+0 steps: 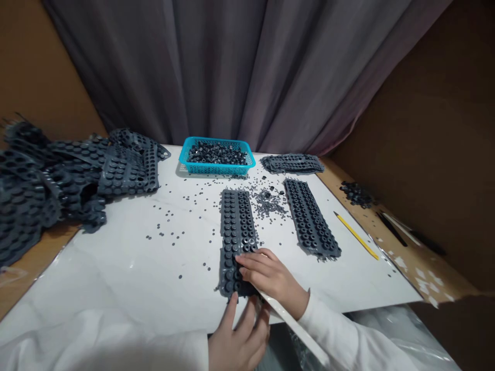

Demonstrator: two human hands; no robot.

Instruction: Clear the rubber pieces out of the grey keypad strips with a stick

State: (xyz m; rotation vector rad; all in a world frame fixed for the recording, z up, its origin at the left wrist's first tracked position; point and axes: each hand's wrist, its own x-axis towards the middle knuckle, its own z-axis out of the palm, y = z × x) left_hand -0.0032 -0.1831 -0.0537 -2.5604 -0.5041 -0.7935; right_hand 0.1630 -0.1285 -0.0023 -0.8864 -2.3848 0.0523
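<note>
A dark grey rubber strip [235,226] studded with rows of round rings lies lengthwise in the middle of the white board [135,263]. My right hand [273,278] rests flat on the strip's near end, fingers stretched out to the left. My left hand [240,337] comes up from below with fingers extended, its fingertips touching the strip's near edge. Neither hand grips anything.
A second ringed strip [311,216] lies to the right, with a stack of flat strips [292,163] behind it. A blue basket [216,167] of small black rings stands at the back. A heap of rubber strips [58,175] fills the left. A yellow pencil [356,235] lies right. Loose bits are scattered about.
</note>
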